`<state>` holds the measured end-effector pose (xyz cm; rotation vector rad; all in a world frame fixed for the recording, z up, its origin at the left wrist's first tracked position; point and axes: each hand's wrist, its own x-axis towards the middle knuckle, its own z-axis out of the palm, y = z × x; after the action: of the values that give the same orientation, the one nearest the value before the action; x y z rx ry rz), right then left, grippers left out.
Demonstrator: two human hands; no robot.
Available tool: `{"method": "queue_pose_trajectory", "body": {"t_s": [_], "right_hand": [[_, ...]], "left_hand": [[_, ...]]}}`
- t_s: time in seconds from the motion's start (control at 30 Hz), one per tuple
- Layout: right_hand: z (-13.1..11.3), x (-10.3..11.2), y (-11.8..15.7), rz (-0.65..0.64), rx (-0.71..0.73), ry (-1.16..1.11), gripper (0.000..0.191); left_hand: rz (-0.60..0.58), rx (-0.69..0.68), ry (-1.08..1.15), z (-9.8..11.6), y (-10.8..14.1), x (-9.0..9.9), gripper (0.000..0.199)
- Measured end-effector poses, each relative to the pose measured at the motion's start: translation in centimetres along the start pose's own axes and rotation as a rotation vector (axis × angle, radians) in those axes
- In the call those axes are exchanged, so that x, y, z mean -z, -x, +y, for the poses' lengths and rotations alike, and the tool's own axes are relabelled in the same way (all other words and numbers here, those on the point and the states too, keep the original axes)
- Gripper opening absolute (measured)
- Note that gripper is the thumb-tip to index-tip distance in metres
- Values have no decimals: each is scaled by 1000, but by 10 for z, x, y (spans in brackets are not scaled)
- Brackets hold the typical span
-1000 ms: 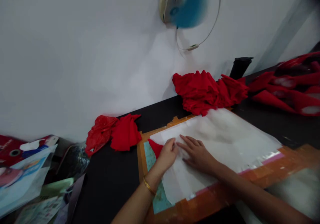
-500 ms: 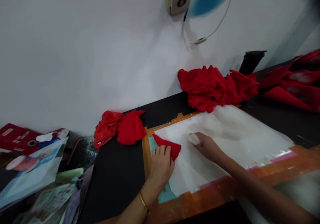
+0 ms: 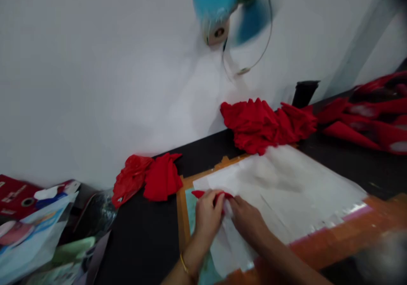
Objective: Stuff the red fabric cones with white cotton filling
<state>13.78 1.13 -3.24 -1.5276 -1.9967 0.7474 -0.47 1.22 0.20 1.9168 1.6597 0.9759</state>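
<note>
A small red cloth piece [image 3: 199, 194] is held by my left hand [image 3: 208, 213], its fingers curled around it over the left end of the white sheet [image 3: 305, 192]. Against the cloth's right end, my right hand [image 3: 249, 219] has its fingers pressed together. The white tuft of stuffing it carried a moment ago is hidden at the fingertips now. More white fluffy stuffing [image 3: 267, 168] lies on the sheet, blurred and hard to tell from it.
A large heap of red cloth pieces [image 3: 257, 126] lies against the wall, with more red pieces [image 3: 365, 124] at right. A red plastic bag [image 3: 132, 177] and red cloth [image 3: 163, 177] sit at left. A black cup [image 3: 305, 93] stands behind; a fan [image 3: 216, 1] hangs above.
My right hand has moved left with the white tuft to the red cloth's edge. My left hand has lifted and turned the cloth, which lay flatter before. The whole view has shifted.
</note>
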Motion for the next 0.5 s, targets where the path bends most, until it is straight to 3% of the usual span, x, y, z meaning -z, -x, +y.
{"method": "queue_pose_trajectory", "body": {"t_s": [0.07, 0.13, 0.2, 0.27, 0.43, 0.5], "right_hand": [[2, 2, -6, -35, 51, -178, 28], [1, 5, -8, -67, 38, -518, 25], [-3, 6, -6, -65, -68, -869, 27], [-7, 3, 0, -26, -165, -1079, 28], [-19, -8, 14, 113, -197, -1175, 20], [-28, -6, 17, 125, -218, -1194, 22]], "left_hand": [[6, -79, -51, 1, 5, -7, 23], [47, -220, -121, 0, 10, -12, 25], [92, -365, -173, 2, 13, -12, 26], [117, -456, -208, 11, 16, -9, 26], [85, -524, -173, 39, 31, 6, 26], [255, -462, -37, 38, 36, 11, 41]]}}
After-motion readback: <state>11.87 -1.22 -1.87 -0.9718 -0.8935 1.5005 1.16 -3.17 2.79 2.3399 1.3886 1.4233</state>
